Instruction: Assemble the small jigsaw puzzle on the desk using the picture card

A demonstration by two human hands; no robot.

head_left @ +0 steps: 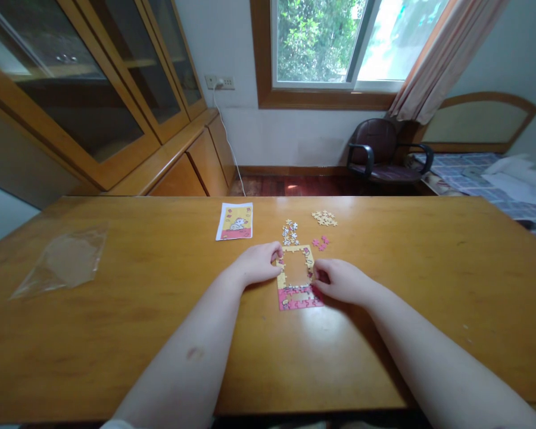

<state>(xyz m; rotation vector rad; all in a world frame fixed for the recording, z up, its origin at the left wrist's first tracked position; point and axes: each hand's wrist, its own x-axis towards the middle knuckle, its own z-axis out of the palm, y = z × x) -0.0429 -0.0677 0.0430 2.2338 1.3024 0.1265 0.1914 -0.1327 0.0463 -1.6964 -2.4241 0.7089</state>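
A partly assembled jigsaw puzzle (301,304) lies flat on the table, its yellow and pink border framing an open middle and a smaller gap in the pink lower part. My left hand (261,263) is closed, with curled fingers and thumb against the puzzle's left edge. On the opposite side, my right hand (342,281) is curled too, its fingertips at the right edge. Whether a loose piece is under either hand's fingers is hidden. Just beyond the puzzle lie white patterned pieces (290,233), with a few pink pieces (321,243) to their right.
Yellow pieces (324,218) are heaped farther back on the wooden table (161,345). A picture card (234,221) with a white cartoon animal lies back left. At far left is a clear plastic bag (67,259). Beyond the table stand a chair (377,149) and a glass-door cabinet (161,128).
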